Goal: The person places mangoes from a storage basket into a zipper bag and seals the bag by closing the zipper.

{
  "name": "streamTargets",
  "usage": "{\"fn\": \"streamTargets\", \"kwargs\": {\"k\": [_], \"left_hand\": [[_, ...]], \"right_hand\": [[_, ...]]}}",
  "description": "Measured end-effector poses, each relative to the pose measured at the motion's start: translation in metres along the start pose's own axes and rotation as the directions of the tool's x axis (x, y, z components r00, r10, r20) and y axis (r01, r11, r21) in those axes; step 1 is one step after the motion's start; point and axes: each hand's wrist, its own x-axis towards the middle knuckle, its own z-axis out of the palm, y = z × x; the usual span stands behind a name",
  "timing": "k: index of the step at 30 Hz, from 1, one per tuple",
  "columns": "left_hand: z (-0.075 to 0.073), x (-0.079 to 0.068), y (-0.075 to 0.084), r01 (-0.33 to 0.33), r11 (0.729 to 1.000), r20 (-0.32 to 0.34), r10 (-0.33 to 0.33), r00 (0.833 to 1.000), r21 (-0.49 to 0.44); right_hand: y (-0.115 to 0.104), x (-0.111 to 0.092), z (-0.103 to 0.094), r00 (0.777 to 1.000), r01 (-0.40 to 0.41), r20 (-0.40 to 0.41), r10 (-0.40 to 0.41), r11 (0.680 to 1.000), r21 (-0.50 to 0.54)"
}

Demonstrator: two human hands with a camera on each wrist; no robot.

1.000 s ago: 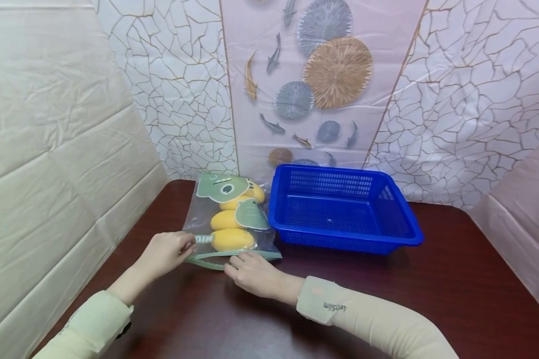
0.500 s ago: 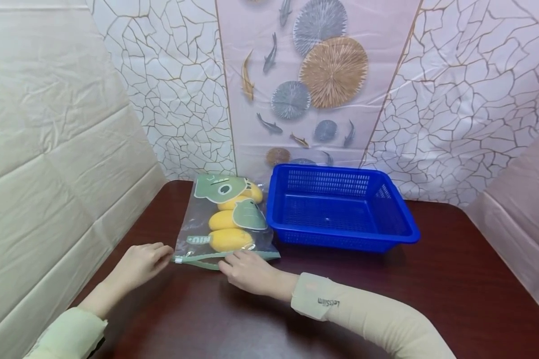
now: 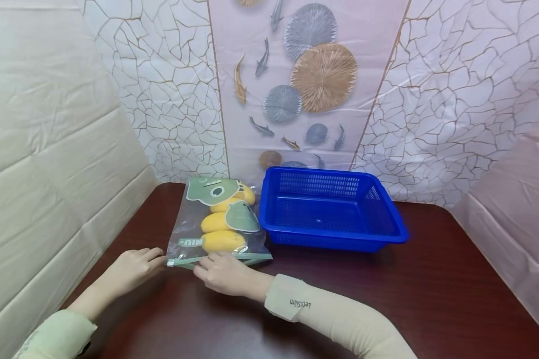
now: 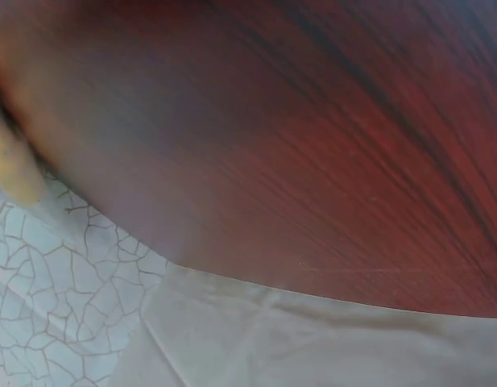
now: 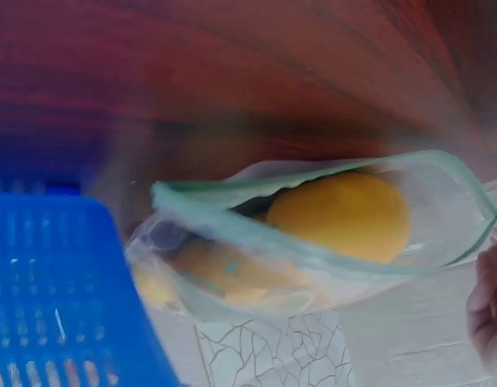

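Observation:
A clear zip bag (image 3: 186,232) with green animal prints lies flat at the table's left, several yellow mangoes (image 3: 224,241) inside. My left hand (image 3: 132,269) pinches its near left corner, beside the white slider (image 3: 170,263). Bent over the green zip strip, the fingers of my right hand (image 3: 224,274) grip the near edge; their tips are hidden. In the right wrist view the bag's mouth (image 5: 256,234) gapes, showing a mango (image 5: 345,218); fingers (image 5: 490,286) appear at the right edge. The left wrist view shows mostly tabletop, with a blurred yellow mango (image 4: 10,161) at its left edge.
A blue perforated basket (image 3: 332,238) stands immediately right of the bag. The dark red wooden table (image 3: 341,284) meets patterned cloth (image 3: 287,50) at the back and pale cloth (image 3: 49,174) on the left.
My left hand has shifted left and toward me to the bag's corner, exposing the slider. My right hand has slid left along the zip strip. The whole head view has drifted slightly.

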Motion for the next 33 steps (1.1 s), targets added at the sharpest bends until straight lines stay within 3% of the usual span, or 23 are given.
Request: {"fn": "streamTargets", "kwargs": {"k": [5,10,15,22,29,33], "left_hand": [[-0.003,-0.001,-0.002,0.006,0.999,0.015,-0.007,1.0,0.034],[0.002,0.0,-0.002,0.038,0.999,0.018,-0.039,0.999,0.026],[0.007,-0.001,0.0,0.045,0.999,0.02,-0.046,0.999,0.021],[0.01,-0.002,0.001,0.045,0.999,0.012,-0.045,0.999,0.014],[0.009,0.002,0.0,0.054,0.999,0.023,-0.054,0.998,0.006],[0.008,0.003,-0.001,0.049,0.999,0.041,-0.048,0.998,-0.015]], "right_hand": [[-0.009,0.015,0.004,0.996,-0.052,-0.078,0.048,0.997,-0.059],[-0.021,0.033,0.008,0.989,-0.06,-0.144,0.037,0.985,-0.16],[-0.03,0.043,0.017,0.993,-0.033,-0.115,0.012,0.983,-0.18],[-0.036,0.045,0.03,0.993,-0.077,-0.103,0.063,0.987,-0.144],[-0.044,0.048,0.039,0.988,-0.126,-0.11,0.104,0.969,-0.214],[-0.048,0.052,0.038,0.991,-0.133,-0.059,0.123,0.968,-0.214]]}}
